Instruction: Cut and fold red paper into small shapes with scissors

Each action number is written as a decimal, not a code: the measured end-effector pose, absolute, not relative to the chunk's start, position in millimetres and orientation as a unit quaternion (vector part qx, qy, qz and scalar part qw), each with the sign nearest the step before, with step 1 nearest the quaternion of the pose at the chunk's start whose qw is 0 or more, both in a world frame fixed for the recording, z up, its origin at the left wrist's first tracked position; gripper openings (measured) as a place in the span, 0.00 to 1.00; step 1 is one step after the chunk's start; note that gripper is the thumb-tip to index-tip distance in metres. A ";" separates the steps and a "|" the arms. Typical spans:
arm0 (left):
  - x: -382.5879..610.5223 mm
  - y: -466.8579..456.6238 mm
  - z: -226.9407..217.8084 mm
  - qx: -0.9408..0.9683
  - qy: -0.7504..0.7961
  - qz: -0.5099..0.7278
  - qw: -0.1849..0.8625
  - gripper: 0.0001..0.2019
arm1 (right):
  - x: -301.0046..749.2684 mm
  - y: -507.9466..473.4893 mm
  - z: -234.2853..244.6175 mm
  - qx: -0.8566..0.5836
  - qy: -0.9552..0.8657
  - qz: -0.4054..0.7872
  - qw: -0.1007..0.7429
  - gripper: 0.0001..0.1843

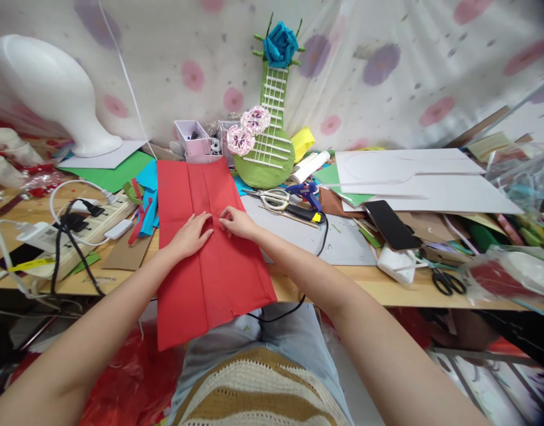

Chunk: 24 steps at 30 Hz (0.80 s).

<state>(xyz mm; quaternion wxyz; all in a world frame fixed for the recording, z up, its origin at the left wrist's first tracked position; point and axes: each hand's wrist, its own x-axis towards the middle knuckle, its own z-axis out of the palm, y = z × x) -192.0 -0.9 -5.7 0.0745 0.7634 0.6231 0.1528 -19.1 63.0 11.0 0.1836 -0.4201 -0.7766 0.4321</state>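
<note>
A large sheet of red paper (230,272) with lengthwise folds lies over the table's front part, and its near end hangs past the edge above my lap. My left hand (191,236) rests flat on it, fingers stretched and thumb apart, along the middle fold. Just right of that, my right hand (239,223) has its fingers bent together in a pinch at the paper's fold. The fingertips of both hands are close but apart. Whether anything small is between the right fingertips is hard to make out.
Behind the paper stands a green guitar-shaped craft (265,160) with a blue flower. Scissors (274,198), a blue glue gun (306,192) and a yellow-black cutter (303,213) lie to the right, near a phone (391,225). A power strip (90,225) with cables sits left.
</note>
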 end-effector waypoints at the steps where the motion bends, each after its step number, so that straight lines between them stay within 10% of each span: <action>1: -191.7 -0.8 -7.5 0.768 0.619 0.152 0.066 0.25 | -18.9 63.3 10.1 -0.420 -0.780 0.426 0.185 0.03; 24: -170.4 14.1 24.8 0.650 0.715 0.226 0.122 0.08 | 0.0 68.9 22.7 -0.365 -0.655 0.586 0.307 0.06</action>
